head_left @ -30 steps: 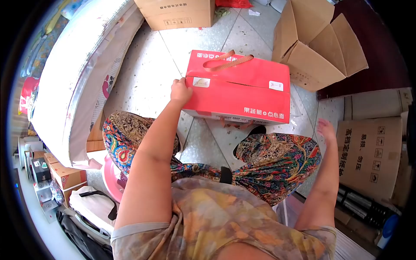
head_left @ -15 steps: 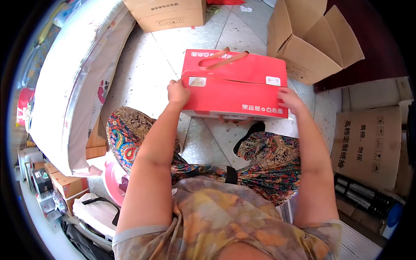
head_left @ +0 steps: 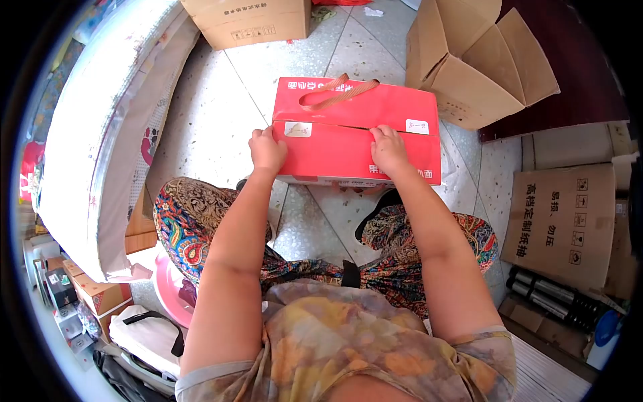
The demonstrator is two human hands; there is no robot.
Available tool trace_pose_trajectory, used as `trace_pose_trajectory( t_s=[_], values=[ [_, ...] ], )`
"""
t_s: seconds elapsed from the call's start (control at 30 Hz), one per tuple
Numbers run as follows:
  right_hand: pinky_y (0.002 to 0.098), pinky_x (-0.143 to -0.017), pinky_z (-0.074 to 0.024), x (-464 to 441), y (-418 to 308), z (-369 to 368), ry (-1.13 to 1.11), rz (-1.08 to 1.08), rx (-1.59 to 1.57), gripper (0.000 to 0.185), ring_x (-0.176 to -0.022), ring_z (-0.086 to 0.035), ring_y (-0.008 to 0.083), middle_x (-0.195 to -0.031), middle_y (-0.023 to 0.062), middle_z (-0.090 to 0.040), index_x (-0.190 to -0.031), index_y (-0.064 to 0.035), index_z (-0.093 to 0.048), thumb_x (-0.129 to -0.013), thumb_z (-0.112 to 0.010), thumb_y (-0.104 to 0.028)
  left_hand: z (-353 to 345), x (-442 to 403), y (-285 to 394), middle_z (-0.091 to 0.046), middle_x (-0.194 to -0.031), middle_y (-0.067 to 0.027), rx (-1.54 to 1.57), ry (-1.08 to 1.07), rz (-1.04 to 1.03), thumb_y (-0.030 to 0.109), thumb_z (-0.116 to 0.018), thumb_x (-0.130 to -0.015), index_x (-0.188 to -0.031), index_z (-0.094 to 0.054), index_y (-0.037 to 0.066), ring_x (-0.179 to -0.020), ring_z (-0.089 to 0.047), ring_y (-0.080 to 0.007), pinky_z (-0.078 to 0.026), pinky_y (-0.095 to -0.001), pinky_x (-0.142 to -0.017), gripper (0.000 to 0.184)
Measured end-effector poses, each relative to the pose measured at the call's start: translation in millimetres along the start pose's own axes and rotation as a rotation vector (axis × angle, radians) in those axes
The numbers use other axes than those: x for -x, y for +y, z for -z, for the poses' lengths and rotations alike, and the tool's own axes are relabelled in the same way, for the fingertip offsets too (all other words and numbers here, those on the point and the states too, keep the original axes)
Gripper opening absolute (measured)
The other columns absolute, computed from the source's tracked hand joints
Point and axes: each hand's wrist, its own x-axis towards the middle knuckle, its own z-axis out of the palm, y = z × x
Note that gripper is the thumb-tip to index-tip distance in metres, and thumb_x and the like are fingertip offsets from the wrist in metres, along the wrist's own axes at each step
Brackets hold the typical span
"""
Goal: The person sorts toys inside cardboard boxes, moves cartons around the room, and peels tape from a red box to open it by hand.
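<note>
A red cardboard gift box [head_left: 335,151] with white printing lies on the floor in front of my crossed legs. Two flaps meet along a seam across its top, with a narrow gap toward the right, and a white sticker sits near each end. A brown ribbon handle [head_left: 335,95] loops over the far flap. My left hand [head_left: 268,151] is closed at the near flap's left end, fingertips by the seam. My right hand [head_left: 390,150] lies on the near flap, its bent fingers at the seam's edge right of the middle; the fingertips are partly hidden.
An open brown carton [head_left: 469,87] stands at the back right, another carton [head_left: 251,23] at the back left. A large white wrapped bundle [head_left: 100,141] rises on the left, beside a pink basin [head_left: 166,285]. Flat cardboard [head_left: 559,221] leans on the right.
My right hand has moved left from the box's right end to the seam on top. My left hand has shifted slightly on the left end. The whole view has shifted a little.
</note>
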Motion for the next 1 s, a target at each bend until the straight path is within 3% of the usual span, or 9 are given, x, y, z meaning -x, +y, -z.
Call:
trace_pose_trajectory(
  t_s=[0.17, 0.3, 0.37, 0.5, 0.63, 0.73, 0.8, 0.9, 1.0],
  values=[
    [0.0421, -0.093, -0.0265, 6.8, -10.1, -13.6, 0.205, 0.008, 0.163, 0.031, -0.104, -0.042, 0.0225, -0.102, 0.0082, -0.050, -0.098, -0.0046, -0.056, -0.077, -0.049, -0.026, -2.7, 3.8, 1.5, -0.050, -0.099, -0.0182, -0.025, 0.083, -0.037, 0.011, -0.053, -0.066, -0.105, -0.055, 0.001, -0.090, -0.049, -0.0322, -0.042, -0.0365, -0.081, 0.041],
    [0.0421, -0.092, -0.0262, -12.3, -16.1, 1.4, 0.049, -0.110, 0.133, 0.030, -0.102, -0.043, 0.0235, -0.101, 0.0086, -0.050, -0.095, -0.0060, -0.057, -0.079, -0.046, -0.028, -5.4, -0.3, -6.0, -0.048, -0.102, -0.0175, 0.052, 0.012, -0.026, 0.010, -0.051, -0.067, -0.110, -0.052, 0.002, -0.094, -0.045, -0.0336, -0.039, -0.0377, -0.084, 0.043],
    [0.0423, -0.091, -0.0272, -23.7, -14.6, 11.5, -0.100, -0.229, 0.095, 0.028, -0.101, -0.043, 0.0242, -0.101, 0.0089, -0.050, -0.093, -0.0087, -0.059, -0.080, -0.044, -0.030, -4.3, 0.3, -4.9, -0.048, -0.101, -0.0177, 0.054, 0.013, -0.020, 0.010, -0.051, -0.067, -0.108, -0.053, 0.002, -0.093, -0.045, -0.0336, -0.039, -0.0378, -0.084, 0.042],
    [0.0472, -0.083, -0.0335, -42.2, -9.6, 19.3, -0.083, -0.303, 0.073, 0.030, -0.099, -0.047, 0.0268, -0.101, 0.0116, -0.054, -0.092, -0.0107, -0.058, -0.080, -0.040, -0.032, -5.8, 2.2, -5.2, -0.052, -0.094, -0.0198, 0.017, 0.128, -0.082, 0.011, -0.053, -0.064, -0.101, -0.056, -0.001, -0.084, -0.052, -0.0324, -0.043, -0.0363, -0.078, 0.039],
    [0.0453, -0.076, -0.0395, -47.9, -10.5, 43.1, -0.126, -0.242, -0.029, 0.030, -0.081, -0.057, 0.0301, -0.081, 0.0130, -0.061, -0.086, -0.0090, -0.057, -0.080, -0.041, -0.033, -5.1, 1.3, -2.0, -0.053, -0.090, -0.0194, 0.062, 0.171, -0.079, 0.011, -0.053, -0.065, -0.097, -0.058, -0.002, -0.084, -0.052, -0.0324, -0.042, -0.0365, -0.077, 0.035],
    [0.0423, -0.068, -0.0435, -36.6, -19.3, 68.9, -0.055, -0.171, -0.037, 0.030, -0.073, -0.057, 0.0320, -0.073, 0.0137, -0.060, -0.080, -0.0071, -0.057, -0.080, -0.045, -0.034, 3.5, -1.1, 1.2, -0.054, -0.087, -0.0211, 0.278, 0.242, -0.092, 0.019, -0.052, -0.069, -0.090, -0.060, 0.001, -0.083, -0.049, -0.0347, -0.041, -0.0367, -0.077, 0.029],
    [0.0420, -0.065, -0.0439, -25.9, -25.4, 87.1, -0.049, -0.137, -0.021, 0.030, -0.072, -0.057, 0.0327, -0.072, 0.0148, -0.059, -0.077, -0.0062, -0.057, -0.080, -0.046, -0.033, 20.3, -0.8, 6.7, -0.058, -0.077, -0.0198, 0.829, 0.143, 0.176, 0.025, -0.045, -0.073, -0.080, -0.061, -0.002, -0.072, -0.053, -0.0319, -0.041, -0.0346, -0.073, 0.032],
    [0.0414, -0.061, -0.0440, -3.2, -39.5, 116.3, -0.040, -0.078, -0.016, 0.029, -0.069, -0.056, 0.0328, -0.071, 0.0156, -0.058, -0.072, -0.0046, -0.056, -0.080, -0.047, -0.031, 53.8, 1.1, 16.3, -0.059, -0.070, -0.0125, 1.097, 0.114, 0.225, 0.027, -0.037, -0.079, -0.074, -0.060, -0.005, -0.063, -0.053, -0.0192, -0.042, -0.0299, -0.064, 0.040],
    [0.0408, -0.060, -0.0429, 24.1, -50.2, 133.1, -0.011, 0.017, -0.084, 0.025, -0.068, -0.055, 0.0321, -0.071, 0.0146, -0.057, -0.070, -0.0033, -0.055, -0.080, -0.049, -0.026, 86.0, -1.0, 16.6, -0.060, -0.074, -0.0105, 0.918, -0.101, 0.233, 0.024, -0.041, -0.079, -0.078, -0.060, -0.003, -0.066, -0.054, -0.0155, -0.042, -0.0263, -0.063, 0.034]
  ],
)
